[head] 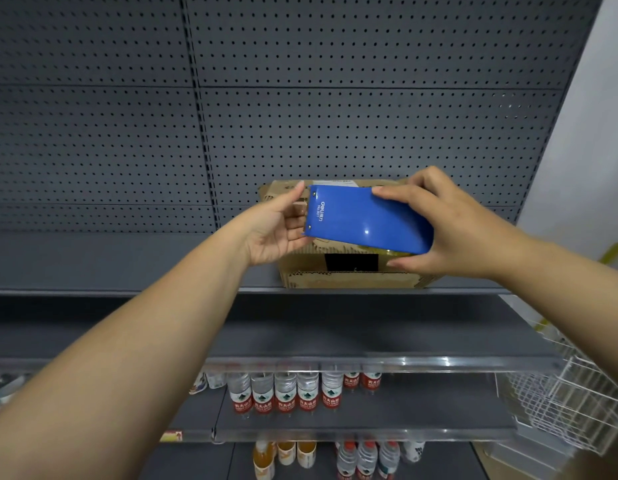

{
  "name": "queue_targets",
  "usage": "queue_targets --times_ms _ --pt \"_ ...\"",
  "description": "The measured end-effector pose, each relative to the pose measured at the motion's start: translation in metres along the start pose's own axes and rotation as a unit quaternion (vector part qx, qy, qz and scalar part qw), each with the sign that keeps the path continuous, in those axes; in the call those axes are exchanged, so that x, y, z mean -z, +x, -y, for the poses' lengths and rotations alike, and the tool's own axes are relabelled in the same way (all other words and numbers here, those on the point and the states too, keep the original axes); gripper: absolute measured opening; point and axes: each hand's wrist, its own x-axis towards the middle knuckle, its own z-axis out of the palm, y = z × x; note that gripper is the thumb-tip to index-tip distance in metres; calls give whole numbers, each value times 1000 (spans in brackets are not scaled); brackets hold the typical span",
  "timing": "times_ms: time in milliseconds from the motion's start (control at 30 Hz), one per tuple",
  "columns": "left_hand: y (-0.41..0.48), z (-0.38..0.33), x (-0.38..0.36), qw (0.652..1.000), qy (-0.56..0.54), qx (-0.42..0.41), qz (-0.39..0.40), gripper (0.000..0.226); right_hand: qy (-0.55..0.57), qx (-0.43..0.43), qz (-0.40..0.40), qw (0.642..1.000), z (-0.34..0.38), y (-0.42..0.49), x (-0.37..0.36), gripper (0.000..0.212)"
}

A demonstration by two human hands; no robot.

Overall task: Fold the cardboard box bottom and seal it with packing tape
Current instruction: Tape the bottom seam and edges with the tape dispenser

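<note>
A brown cardboard box [311,271] stands on the grey upper shelf [127,265], against the pegboard back. A black patch marks its front face. Above the box I hold a blue tape dispenser [363,218] with a yellowish roll showing under its right end. My right hand [449,223] grips the dispenser's right end, thumb below and fingers on top. My left hand [276,226] is at the dispenser's left end, where the cutter edge is, its fingertips pinching there. Whether a tape end is between those fingers I cannot tell.
Grey pegboard [300,98] rises behind the shelf. Below are further shelves with several water bottles [286,393] and orange drink bottles [264,459]. A white wire basket [574,403] hangs at the lower right beside a white wall.
</note>
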Motion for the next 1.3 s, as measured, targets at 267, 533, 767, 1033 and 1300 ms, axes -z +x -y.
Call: queue_targets --times_ms 267,533,767,1033,1300 --pt "-9 2 -11 999 5 -27 -44 18 26 4 -28 999 11 -4 4 82" --pt "-9 7 -10 997 -12 -46 -59 26 17 9 -26 999 21 -1 10 80" --pt "-14 5 -1 999 -5 -36 -31 13 23 -13 -11 1000 22 0 13 82" --pt "-11 1 -4 986 71 -118 -95 23 -19 -25 21 999 20 0 8 91" --pt "-9 3 -16 979 114 -139 -98 23 -26 -42 30 998 12 -18 6 95"
